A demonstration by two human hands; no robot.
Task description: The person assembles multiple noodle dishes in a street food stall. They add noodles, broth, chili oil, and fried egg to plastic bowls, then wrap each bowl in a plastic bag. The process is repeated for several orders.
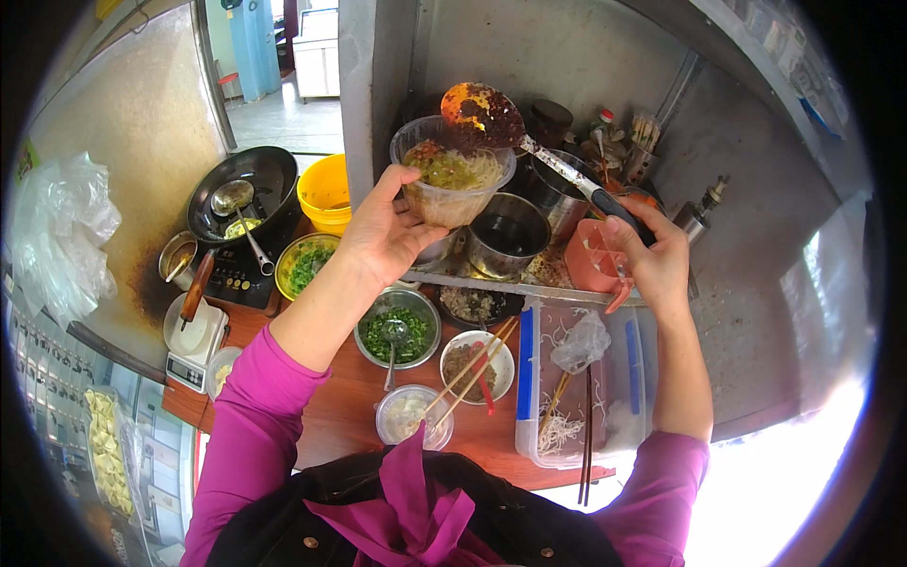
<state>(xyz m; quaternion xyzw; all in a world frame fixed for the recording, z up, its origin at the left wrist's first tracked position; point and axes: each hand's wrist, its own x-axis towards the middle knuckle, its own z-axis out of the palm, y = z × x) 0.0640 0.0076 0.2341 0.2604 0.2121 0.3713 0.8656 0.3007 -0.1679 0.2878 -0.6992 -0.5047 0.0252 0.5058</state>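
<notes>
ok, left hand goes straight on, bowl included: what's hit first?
For the left hand, likely the sauce-coated spoon: its head overlaps the far rim of the bowl in view, though depth is unclear.

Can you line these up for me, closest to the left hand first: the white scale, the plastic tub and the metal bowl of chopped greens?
From the left hand, in the head view:
1. Plastic tub: held in it.
2. Metal bowl of chopped greens: below it.
3. White scale: farther off, on the left.
</notes>
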